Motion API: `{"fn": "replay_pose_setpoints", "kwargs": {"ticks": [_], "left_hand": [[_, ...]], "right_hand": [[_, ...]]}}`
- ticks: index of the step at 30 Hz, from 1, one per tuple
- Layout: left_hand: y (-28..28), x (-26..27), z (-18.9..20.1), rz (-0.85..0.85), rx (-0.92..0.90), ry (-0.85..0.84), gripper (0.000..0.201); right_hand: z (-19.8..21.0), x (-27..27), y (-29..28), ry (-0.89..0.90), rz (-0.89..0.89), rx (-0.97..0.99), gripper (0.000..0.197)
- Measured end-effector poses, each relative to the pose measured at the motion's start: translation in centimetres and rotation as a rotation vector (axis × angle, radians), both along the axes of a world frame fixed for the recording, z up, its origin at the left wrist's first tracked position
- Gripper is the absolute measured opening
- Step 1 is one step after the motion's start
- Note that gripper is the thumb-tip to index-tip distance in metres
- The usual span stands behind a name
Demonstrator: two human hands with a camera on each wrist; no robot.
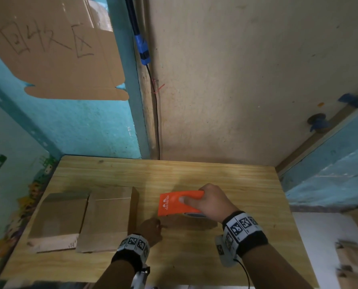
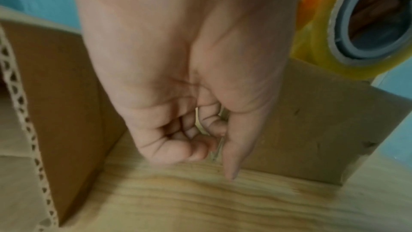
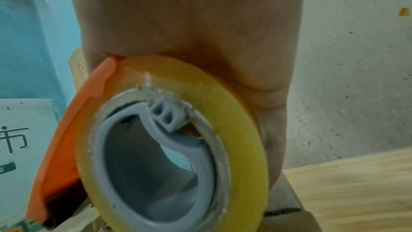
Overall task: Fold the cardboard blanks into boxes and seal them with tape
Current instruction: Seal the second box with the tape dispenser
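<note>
A light wood-grain surface point(image 1: 194, 172) sits in a corner between a turquoise wall point(image 1: 80, 126) and a stained beige wall point(image 1: 236, 80). A black cable point(image 1: 156, 122) with a blue connector point(image 1: 142, 51) runs down the corner. A cardboard sign point(image 1: 55, 49) with handwritten characters hangs on the turquoise wall.

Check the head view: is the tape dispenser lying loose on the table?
No, the right hand grips the orange tape dispenser above the table.

Handwritten "回收区" on the wall-mounted cardboard sheet point(image 1: 55, 44), small white print on the orange tape dispenser point(image 1: 178, 203) illegible
</note>
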State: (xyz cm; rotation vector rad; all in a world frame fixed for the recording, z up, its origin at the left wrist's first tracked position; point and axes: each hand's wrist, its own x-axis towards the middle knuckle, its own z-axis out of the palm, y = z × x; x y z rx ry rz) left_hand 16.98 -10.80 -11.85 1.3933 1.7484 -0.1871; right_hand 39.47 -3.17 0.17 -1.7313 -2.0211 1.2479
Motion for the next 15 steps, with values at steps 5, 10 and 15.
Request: {"fn": "replay_pose_setpoints", "kwargs": {"ticks": [5,10,15], "left_hand": [[0.3,-1.5,0.6,0.131,0.058,-0.112,0.053],[0.7,-1.2,0.4,0.251,0.009,-0.308,0.103],[0.6,-0.7,3.0,0.126,-0.013,-0.37,0.134]], "right_hand": [[-0.3,0.0,0.0,-0.01,-0.02,0.009,0.086],[-0.2,-0.2,0.0,-0.049,-0.012,0.004,0.089],[0.1,-0.3,-0.2,-0.069,-0.004,0.007,0.086]]}}
